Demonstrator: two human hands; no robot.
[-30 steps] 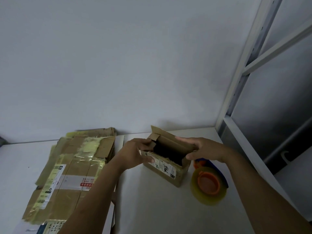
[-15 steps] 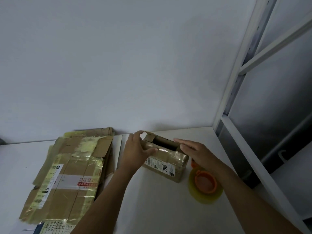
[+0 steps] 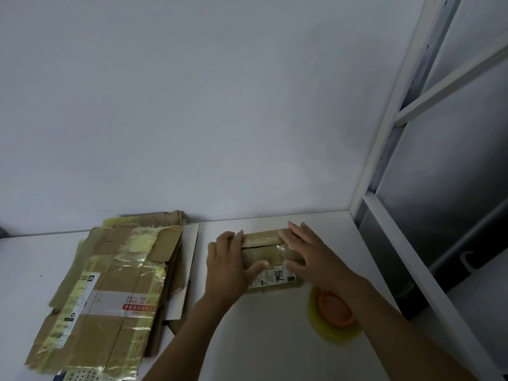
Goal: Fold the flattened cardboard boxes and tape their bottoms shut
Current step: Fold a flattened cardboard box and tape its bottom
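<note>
The box (image 3: 270, 253) is small, thin-walled cardboard. Expect it to be light, and stiff only along its creases. The flaps will likely spring up if released, and the film (image 3: 264, 257) over them looks slick, so press flat rather than pinch. Best hold: one palm at each short end, with the middle seam left bare for taping.

Location: on the white table (image 3: 261, 347), near the back, between the stack (image 3: 110, 292) of flattened boxes on its left and the roll (image 3: 334, 316) of tape near its right front corner, partly under the right forearm.

Appearance: brown, long and low, with both upper flaps folded shut and a dark seam along the length. The film is glossy and yellowed. A white label (image 3: 275, 277) with black handwriting sits on the front face.

The left hand (image 3: 228, 266) lies over the left end, fingers straight and close together, thumb spread along the front flap. The right hand (image 3: 310, 259) lies flat across the right end, fingers straight and slightly apart, thumb at the front edge. Neither hand curls round anything.
</note>
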